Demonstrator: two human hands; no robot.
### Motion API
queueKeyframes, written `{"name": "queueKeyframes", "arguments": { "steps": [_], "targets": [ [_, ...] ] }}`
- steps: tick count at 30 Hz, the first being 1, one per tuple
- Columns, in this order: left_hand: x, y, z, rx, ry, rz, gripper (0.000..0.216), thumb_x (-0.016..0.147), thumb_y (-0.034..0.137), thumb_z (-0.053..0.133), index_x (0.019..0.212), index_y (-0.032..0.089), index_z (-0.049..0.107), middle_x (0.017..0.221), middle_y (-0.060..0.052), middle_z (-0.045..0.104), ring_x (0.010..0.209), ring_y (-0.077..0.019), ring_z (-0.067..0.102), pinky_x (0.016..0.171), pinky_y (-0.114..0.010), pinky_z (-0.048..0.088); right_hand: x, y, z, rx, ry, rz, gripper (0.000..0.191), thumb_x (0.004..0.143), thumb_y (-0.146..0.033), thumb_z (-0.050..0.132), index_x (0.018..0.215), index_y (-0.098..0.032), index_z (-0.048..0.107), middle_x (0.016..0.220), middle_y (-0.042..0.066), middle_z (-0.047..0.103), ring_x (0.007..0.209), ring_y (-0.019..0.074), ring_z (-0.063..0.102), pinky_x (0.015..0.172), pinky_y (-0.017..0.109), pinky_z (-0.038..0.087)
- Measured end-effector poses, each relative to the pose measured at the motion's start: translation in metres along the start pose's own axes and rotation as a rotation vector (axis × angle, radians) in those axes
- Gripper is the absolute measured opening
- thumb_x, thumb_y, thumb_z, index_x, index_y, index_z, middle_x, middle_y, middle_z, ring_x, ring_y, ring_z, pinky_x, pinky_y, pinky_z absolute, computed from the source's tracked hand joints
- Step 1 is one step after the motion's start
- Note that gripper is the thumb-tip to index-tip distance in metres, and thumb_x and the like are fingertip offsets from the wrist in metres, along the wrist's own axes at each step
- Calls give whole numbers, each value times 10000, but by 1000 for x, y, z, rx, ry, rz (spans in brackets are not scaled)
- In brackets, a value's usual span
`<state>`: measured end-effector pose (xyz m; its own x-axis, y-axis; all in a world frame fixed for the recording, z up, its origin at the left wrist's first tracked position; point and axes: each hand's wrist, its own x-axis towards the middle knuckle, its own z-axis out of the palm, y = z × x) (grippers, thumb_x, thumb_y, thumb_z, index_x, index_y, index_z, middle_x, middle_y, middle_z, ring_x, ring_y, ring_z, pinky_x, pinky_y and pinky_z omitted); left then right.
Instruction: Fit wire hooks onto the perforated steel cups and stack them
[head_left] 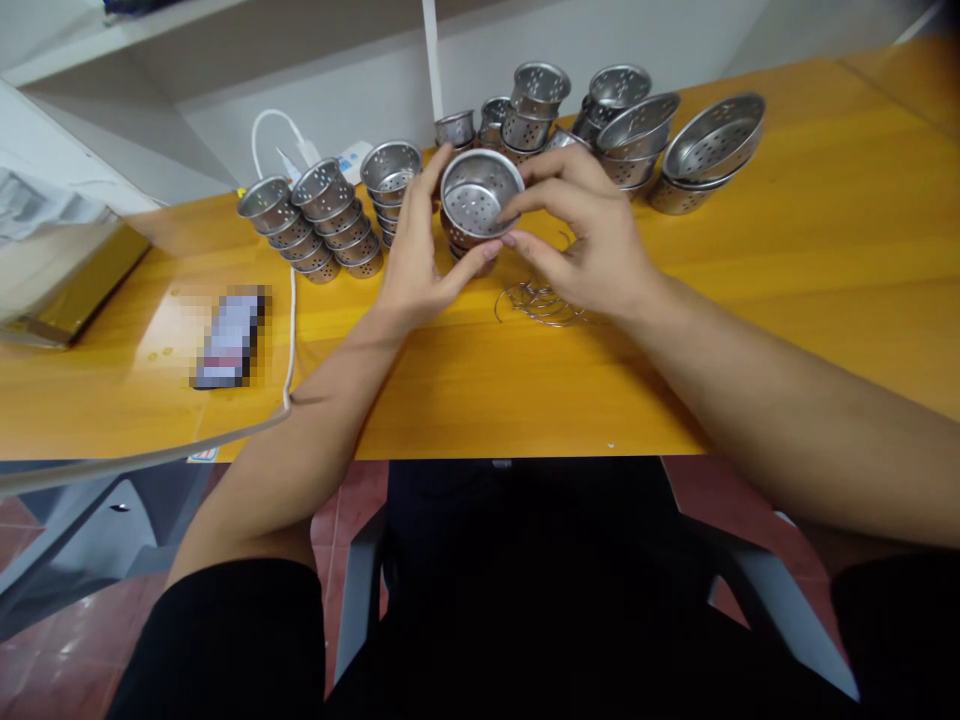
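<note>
Both my hands hold one small perforated metal cup (478,197) above the yellow table (787,290), its open mouth tilted toward me. My left hand (420,255) wraps its left side, thumb under the rim. My right hand (589,235) pinches its right rim with fingers and thumb. A small heap of thin wire rings (541,303) lies on the table just under my right hand.
Leaning stacks of the same cups (322,215) lie to the left, more stacks (534,105) stand behind, and wider perforated bowls (712,140) sit at the back right. A phone (229,340) and a white cable (291,330) lie at left. The table's front edge is close to me.
</note>
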<state>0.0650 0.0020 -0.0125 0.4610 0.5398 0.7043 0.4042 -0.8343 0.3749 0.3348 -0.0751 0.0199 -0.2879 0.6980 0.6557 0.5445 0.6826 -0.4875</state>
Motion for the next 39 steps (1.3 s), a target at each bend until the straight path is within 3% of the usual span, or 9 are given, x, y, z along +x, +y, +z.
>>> {"name": "queueKeyframes", "arguments": {
  "steps": [2, 8, 12, 16, 20, 26, 31, 35, 39],
  "targets": [
    [2, 1, 2, -5, 38, 8, 890, 1228, 762, 525, 1949, 438, 115, 2051, -80, 363, 1971, -372, 341, 1638, -610, 377, 3, 0, 4, -37, 50, 53, 506, 1202, -863, 610, 1397, -456, 838, 1666, 92, 739, 1653, 493, 609, 1413, 762, 556],
    [6, -22, 8, -14, 43, 200, 711, 1282, 732, 351, 1930, 452, 271, 2017, -55, 481, 1929, -278, 450, 1630, -534, 401, 12, 9, 14, -30, 80, 73, 472, 1204, -844, 623, 1455, -484, 795, 1713, 52, 728, 1703, 452, 583, 1384, 689, 602],
    [5, -39, 16, 28, 1, 127, 804, 1261, 765, 226, 1985, 434, 111, 2100, -24, 323, 2000, -252, 283, 1666, -507, 310, 15, 7, 19, 34, 142, 52, 451, 1240, -784, 624, 1427, -428, 827, 1627, 104, 774, 1609, 447, 667, 1349, 698, 617],
    [4, -43, 22, -53, 23, 144, 802, 1251, 775, 261, 1971, 467, 83, 2107, -27, 291, 2003, -271, 273, 1676, -529, 270, 16, -2, 18, 73, 131, 157, 358, 1222, -751, 654, 1448, -531, 822, 1657, 4, 782, 1648, 388, 643, 1355, 650, 627],
    [5, -39, 23, -39, 16, 124, 847, 1232, 819, 316, 1960, 461, 75, 2082, -69, 326, 1986, -312, 312, 1648, -557, 342, 15, -9, 16, 38, 94, 327, 409, 1159, -780, 713, 1517, -609, 811, 1490, -10, 868, 1717, 404, 579, 1371, 721, 608],
    [2, -15, 11, -22, -37, 22, 920, 1199, 857, 405, 1978, 437, 153, 2057, -120, 372, 1931, -385, 412, 1541, -609, 526, 14, -3, 17, 79, 102, 204, 521, 1175, -889, 617, 1461, -501, 817, 1704, -4, 770, 1608, 408, 655, 1311, 684, 651],
    [1, -1, 3, 1, -89, -19, 907, 1221, 812, 438, 1993, 434, 148, 2030, -121, 424, 1933, -339, 421, 1538, -589, 529, 12, 1, 15, 9, 89, 223, 587, 1159, -918, 588, 1517, -499, 791, 1703, 40, 752, 1633, 440, 634, 1289, 726, 668],
    [2, 0, 3, 2, -94, -7, 810, 1242, 768, 442, 1949, 404, 290, 1981, -128, 489, 1905, -326, 472, 1570, -570, 481, 10, 1, 10, -21, 57, 215, 539, 1155, -893, 627, 1527, -532, 773, 1676, 41, 755, 1628, 438, 624, 1303, 715, 659],
    [3, -3, 3, -41, -85, 35, 729, 1253, 758, 416, 1874, 377, 422, 1892, -136, 594, 1832, -329, 571, 1575, -560, 484, 8, 3, 6, 46, 68, 146, 587, 1143, -943, 618, 1407, -463, 829, 1676, 87, 744, 1550, 472, 670, 1243, 740, 672]
  ]
}}
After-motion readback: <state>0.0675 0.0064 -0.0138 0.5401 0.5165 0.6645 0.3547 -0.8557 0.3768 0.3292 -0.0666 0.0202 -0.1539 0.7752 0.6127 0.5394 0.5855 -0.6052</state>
